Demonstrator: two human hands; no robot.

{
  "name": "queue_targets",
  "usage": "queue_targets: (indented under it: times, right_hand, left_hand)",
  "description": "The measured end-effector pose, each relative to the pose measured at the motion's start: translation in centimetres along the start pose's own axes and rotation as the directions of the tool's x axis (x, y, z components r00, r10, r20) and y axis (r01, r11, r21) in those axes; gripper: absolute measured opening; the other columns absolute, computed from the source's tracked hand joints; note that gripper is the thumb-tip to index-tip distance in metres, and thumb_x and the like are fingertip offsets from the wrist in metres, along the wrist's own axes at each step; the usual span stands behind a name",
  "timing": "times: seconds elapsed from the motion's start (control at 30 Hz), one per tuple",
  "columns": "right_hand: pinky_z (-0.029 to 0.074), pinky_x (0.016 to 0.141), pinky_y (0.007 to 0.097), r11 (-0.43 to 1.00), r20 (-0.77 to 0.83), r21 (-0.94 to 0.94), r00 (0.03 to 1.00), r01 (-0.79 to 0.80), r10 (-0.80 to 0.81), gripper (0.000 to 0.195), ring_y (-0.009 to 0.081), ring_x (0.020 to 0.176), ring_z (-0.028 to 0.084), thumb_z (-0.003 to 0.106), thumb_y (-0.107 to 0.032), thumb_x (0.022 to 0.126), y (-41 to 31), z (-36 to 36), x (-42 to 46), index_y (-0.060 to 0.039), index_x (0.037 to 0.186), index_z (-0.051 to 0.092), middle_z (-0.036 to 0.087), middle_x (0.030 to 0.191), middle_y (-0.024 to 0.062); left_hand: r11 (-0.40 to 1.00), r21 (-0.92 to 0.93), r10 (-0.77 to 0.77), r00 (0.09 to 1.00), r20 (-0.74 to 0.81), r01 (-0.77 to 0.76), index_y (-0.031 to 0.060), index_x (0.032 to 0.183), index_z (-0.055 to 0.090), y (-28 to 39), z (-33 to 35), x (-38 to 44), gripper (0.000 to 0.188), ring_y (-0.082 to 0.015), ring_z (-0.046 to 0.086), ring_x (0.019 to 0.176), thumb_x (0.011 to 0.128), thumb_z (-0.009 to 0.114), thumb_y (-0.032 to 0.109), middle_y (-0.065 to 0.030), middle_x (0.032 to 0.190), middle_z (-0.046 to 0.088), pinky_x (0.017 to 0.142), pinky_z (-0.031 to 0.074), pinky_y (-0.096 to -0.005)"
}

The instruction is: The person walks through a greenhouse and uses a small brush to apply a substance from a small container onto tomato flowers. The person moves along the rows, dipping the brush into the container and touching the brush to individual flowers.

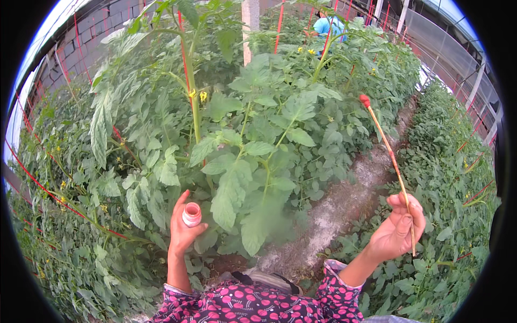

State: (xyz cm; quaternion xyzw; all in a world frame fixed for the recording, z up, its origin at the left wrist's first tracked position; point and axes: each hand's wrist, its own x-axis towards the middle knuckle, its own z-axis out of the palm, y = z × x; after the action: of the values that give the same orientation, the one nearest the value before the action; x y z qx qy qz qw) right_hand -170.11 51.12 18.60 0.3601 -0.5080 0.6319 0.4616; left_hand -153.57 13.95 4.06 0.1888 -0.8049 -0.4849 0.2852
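Observation:
My left hand (pixel 183 228) holds a small open bottle (pixel 192 214) upright, with reddish residue around its mouth; one finger points up beside it. Between the thumb and fingers of my right hand (pixel 398 232) is a thin stick (pixel 391 155), tilted up to the left, its far end wrapped in a red tip (pixel 364 100). The tip is apart from the bottle, near the leaves. Before me stands a tall tomato plant (pixel 194 109) with yellow flowers (pixel 203 96) on its stem, beside a red string (pixel 185 60). Broad tomato leaves (pixel 232 194) hang between my hands.
A dirt path (pixel 335 206) runs between dense rows of tomato plants. A concrete post (pixel 250 28) rises behind the near plants. Another person in a blue shirt (pixel 329 27) is among the plants farther back. Red strings (pixel 40 183) slant through the left row, near a block wall (pixel 87 36).

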Motion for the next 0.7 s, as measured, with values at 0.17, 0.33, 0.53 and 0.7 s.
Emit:
queue_targets:
  times: [0.17, 0.33, 0.53, 0.7]
  right_hand:
    - [0.058, 0.074, 0.0395, 0.997, 0.013, 0.025, 0.998, -0.069, 0.069, 0.022, 0.0281, 0.085, 0.063, 0.053, -0.012, 0.099, 3.2, -2.6, 1.2, 0.0057, 0.113, 0.056, 0.059, 0.106, 0.0241]
    - [0.058, 0.070, 0.0387, 0.997, 0.030, 0.041, 0.997, -0.072, 0.071, 0.020, 0.0267, 0.083, 0.063, 0.053, -0.009, 0.099, 6.0, -5.5, 2.6, 0.0051, 0.113, 0.056, 0.059, 0.105, 0.0234]
    - [0.057, 0.071, 0.0363, 0.993, 0.064, 0.038, 0.992, -0.111, 0.109, 0.020, 0.0262, 0.080, 0.064, 0.056, -0.011, 0.099, 8.9, -5.5, 3.3, 0.0033, 0.112, 0.057, 0.061, 0.102, 0.0219]
    - [0.057, 0.068, 0.0361, 0.998, 0.090, 0.010, 0.994, -0.063, 0.061, 0.018, 0.0262, 0.077, 0.065, 0.057, -0.013, 0.099, 11.5, -4.9, 4.8, 0.0017, 0.109, 0.057, 0.062, 0.100, 0.0213]
  left_hand:
    - [0.960, -0.179, -0.196, 0.973, 0.121, 0.216, -0.0002, 0.106, 0.062, 3.5, 4.0, -2.3, 0.053, -0.0198, 0.063, 0.096, 0.058, 0.083, 0.008, -0.0119, 0.117, 0.062, 0.090, 0.049, -0.0339]
    - [0.949, -0.214, -0.131, 0.909, 0.395, 0.230, 0.0037, 0.106, 0.062, 7.9, 10.9, -3.7, 0.053, -0.0171, 0.058, 0.097, 0.059, 0.087, 0.010, -0.0050, 0.106, 0.061, 0.087, 0.046, -0.0326]
    - [0.950, -0.308, 0.218, 0.817, 0.534, -0.052, 0.0059, 0.100, 0.065, 14.1, 20.8, 1.2, 0.044, -0.0304, 0.049, 0.133, 0.063, 0.087, 0.016, -0.0194, 0.139, 0.054, 0.105, 0.041, -0.0395]
    - [0.910, -0.244, 0.405, 0.843, 0.354, -0.334, 0.0056, 0.104, 0.065, 18.5, 28.9, 10.4, 0.050, -0.0345, 0.040, 0.141, 0.062, 0.088, 0.017, -0.0241, 0.149, 0.041, 0.111, 0.036, -0.0440]
